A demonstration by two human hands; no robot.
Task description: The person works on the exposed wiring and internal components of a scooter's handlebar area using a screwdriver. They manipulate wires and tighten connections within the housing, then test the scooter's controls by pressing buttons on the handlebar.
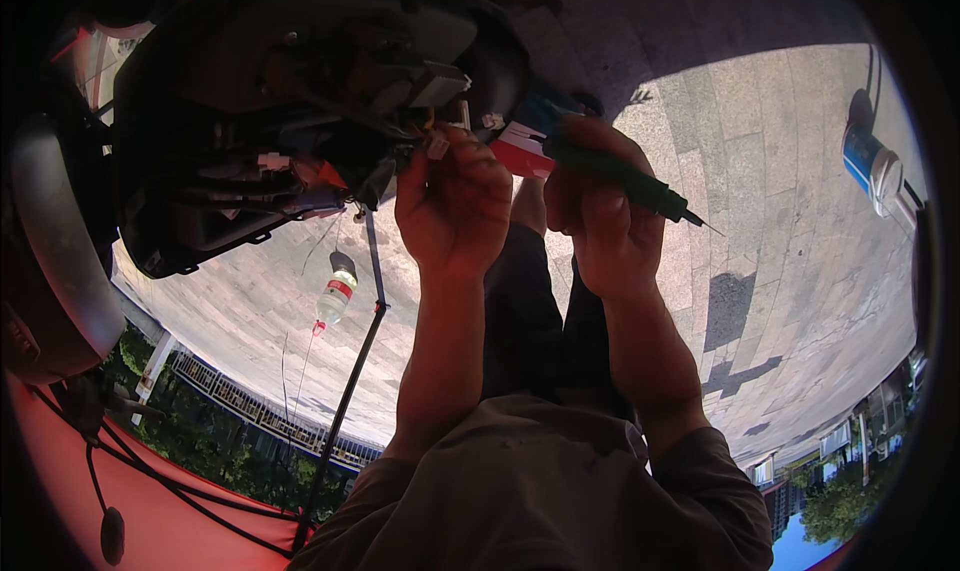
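My left hand [452,206] has its fingers pinched on a small pale connector [437,145] with thin wires, at the underside of a black plastic housing [200,91] full of cables and plugs in the upper left. My right hand [607,216] is closed around a dark green pen-like tool [640,186] with a thin metal tip pointing down to the right. Behind that hand is a red and white flat object [515,151], partly hidden by my fingers.
A curved metal-and-black body [60,241] fills the left edge. A bottle [334,293] hangs near a slim black pole [360,351]. A red canopy [90,491] is at lower left, a blue and white cylinder [868,166] at right, on paving [760,221].
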